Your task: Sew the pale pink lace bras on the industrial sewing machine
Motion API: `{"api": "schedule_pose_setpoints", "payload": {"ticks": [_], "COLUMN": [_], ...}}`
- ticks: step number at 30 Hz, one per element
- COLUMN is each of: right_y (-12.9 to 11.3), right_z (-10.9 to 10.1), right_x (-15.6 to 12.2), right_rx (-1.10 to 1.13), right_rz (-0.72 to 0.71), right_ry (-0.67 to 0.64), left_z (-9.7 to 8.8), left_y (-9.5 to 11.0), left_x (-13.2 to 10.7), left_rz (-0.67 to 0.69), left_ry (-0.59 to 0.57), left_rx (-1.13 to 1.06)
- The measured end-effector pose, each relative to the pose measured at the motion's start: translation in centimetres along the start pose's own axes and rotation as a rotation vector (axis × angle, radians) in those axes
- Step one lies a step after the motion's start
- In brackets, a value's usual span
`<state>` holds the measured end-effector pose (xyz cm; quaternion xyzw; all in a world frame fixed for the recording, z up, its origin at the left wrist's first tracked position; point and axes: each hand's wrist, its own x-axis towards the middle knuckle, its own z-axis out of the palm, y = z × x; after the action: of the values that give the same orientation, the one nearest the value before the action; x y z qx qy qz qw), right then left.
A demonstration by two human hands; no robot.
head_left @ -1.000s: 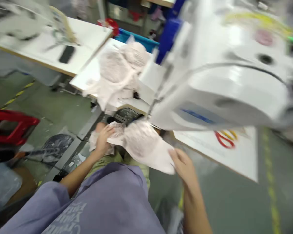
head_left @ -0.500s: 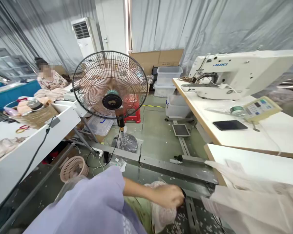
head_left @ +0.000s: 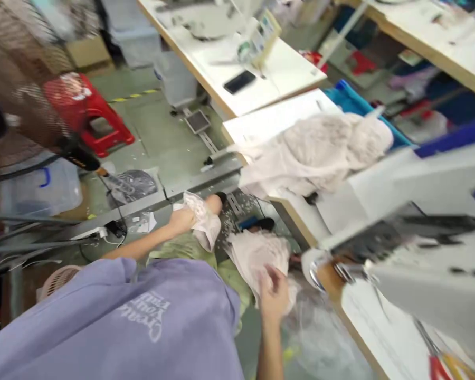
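Observation:
Over my lap, my left hand (head_left: 183, 220) is closed at the edge of a pale lacy cloth (head_left: 206, 221), which drapes over my knee. My right hand (head_left: 274, 293) has its fingers curled in a pinch at another pale pink fabric piece (head_left: 257, 253) hanging beside my other leg; motion blur softens the fingertips. More pale lacy fabric (head_left: 320, 142) lies heaped on the white table extension to the right, spilling over its near edge.
A sewing machine (head_left: 431, 243) stands close on the right, with scissors (head_left: 435, 351) beside it. Ahead are a table with a phone (head_left: 239, 82), a foot pedal (head_left: 198, 121) and a red stool (head_left: 91, 113). A fan (head_left: 79, 153) stands at left.
The view has swung down and right. My right hand and the fabric at it have come into view, as has the near sewing machine. My left hand appears farther left with the lacy cloth.

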<state>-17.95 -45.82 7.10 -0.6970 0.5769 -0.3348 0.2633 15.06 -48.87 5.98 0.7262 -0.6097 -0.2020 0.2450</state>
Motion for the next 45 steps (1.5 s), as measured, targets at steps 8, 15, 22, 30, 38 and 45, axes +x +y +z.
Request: {"api": "schedule_pose_setpoints", "payload": {"ticks": [8,15,22,30,38,45], "right_y": [-0.1,-2.9,-4.3,-4.3,-0.7,-0.3], "right_z": [7.2,-1.4,-9.2,-12.2,-12.9,-8.8], "right_x": [3.9,0.6,-1.1,-3.6,-4.5,-0.8], "right_rx": [0.244,0.304,0.223,0.199,0.022,0.369], "right_rz": [0.126,0.041,-0.101,-0.108,0.354,0.147], "right_ry": [-0.610,-0.554,-0.325,-0.284,-0.319,-0.154], "left_z": [5.3,5.1,8.2,4.6,4.0,1.8], "left_y": [4.5,-1.6,2.0,17.3,22.7,25.5], "left_x": [-2.1,3.6,3.0,6.1,3.7,2.3], "left_rz": [0.348,0.107,0.152,0.402,0.673,0.960], "left_ry": [-0.513,-0.401,-0.404,-1.215,-1.126,-0.966], "left_rx": [-0.140,-0.116,-0.161,-0.676,-0.385,-0.241]}}
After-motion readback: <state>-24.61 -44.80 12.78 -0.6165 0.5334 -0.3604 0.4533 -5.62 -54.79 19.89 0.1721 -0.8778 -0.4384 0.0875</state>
